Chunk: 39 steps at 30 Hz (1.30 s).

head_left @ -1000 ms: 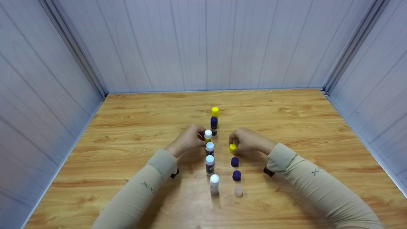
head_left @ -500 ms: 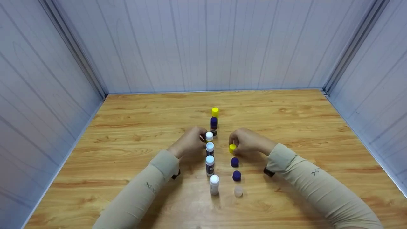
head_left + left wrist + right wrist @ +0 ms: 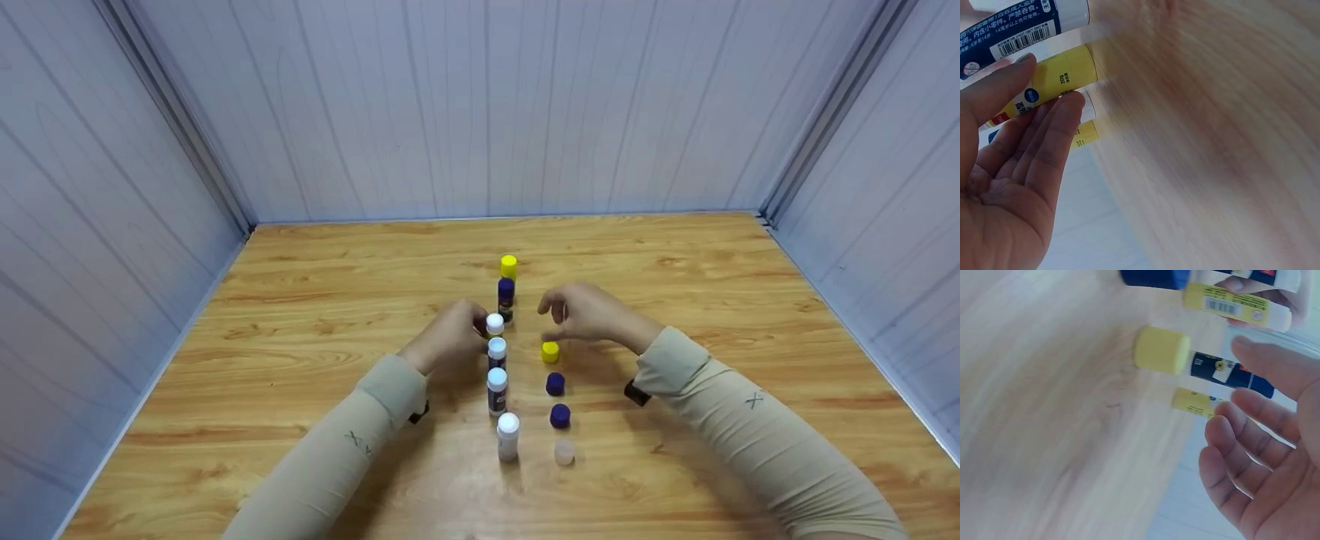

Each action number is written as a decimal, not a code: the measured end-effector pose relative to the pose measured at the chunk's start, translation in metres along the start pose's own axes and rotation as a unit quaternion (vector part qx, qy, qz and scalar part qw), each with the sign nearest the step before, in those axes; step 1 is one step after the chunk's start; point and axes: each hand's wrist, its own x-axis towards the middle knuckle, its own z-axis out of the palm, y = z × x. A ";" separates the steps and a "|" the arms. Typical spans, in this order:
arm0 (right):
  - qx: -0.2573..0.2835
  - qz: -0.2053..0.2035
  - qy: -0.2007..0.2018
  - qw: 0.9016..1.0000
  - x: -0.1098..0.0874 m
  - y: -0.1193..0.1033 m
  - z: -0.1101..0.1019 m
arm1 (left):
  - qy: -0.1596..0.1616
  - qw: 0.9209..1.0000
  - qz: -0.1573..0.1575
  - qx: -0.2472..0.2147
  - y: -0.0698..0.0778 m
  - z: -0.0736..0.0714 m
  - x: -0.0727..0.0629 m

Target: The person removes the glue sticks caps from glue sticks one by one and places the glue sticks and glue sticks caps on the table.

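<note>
My left hand [image 3: 452, 334] pinches a yellow glue stick [image 3: 1067, 72] between thumb and fingers. It stands upright in a row of glue sticks, its white top [image 3: 495, 324] uncapped. My right hand [image 3: 589, 313] is above and behind a yellow cap [image 3: 550, 352], with thumb and fingers apart and nothing between them. In the right wrist view that cap [image 3: 1162, 350] sits on the table by itself, away from the fingertips. Two dark blue caps [image 3: 555, 384] and a clear cap [image 3: 564, 451] line up nearer the front. My left fingers partly hide the glue stick.
Behind the held stick stand a dark blue capped glue stick [image 3: 506, 300] and a yellow capped one [image 3: 509, 266]. In front are uncapped sticks, among them a white one [image 3: 508, 437]. Pale panel walls [image 3: 480, 112] border the wooden table [image 3: 337, 262].
My right hand has let go of the yellow cap and lifted back from it, its fingers spreading. My left hand has shifted slightly right and nearer with the yellow glue stick.
</note>
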 end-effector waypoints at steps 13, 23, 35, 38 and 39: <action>0.132 0.013 0.117 0.984 0.024 -0.012 0.009 | -0.003 1.000 -0.028 -0.006 0.004 0.000 -0.003; 0.167 0.019 0.135 0.977 0.039 -0.018 0.023 | -0.012 0.999 -0.023 -0.026 0.004 0.000 -0.004; 0.180 0.038 0.139 0.973 0.049 -0.025 0.034 | 0.000 1.000 0.009 -0.015 0.004 0.000 -0.005; 0.180 0.042 0.139 0.973 0.051 -0.026 0.036 | 0.000 1.000 0.007 -0.016 0.003 -0.001 -0.005; 0.180 0.044 0.139 0.973 0.051 -0.027 0.036 | -0.001 1.000 0.008 -0.016 0.002 -0.001 -0.005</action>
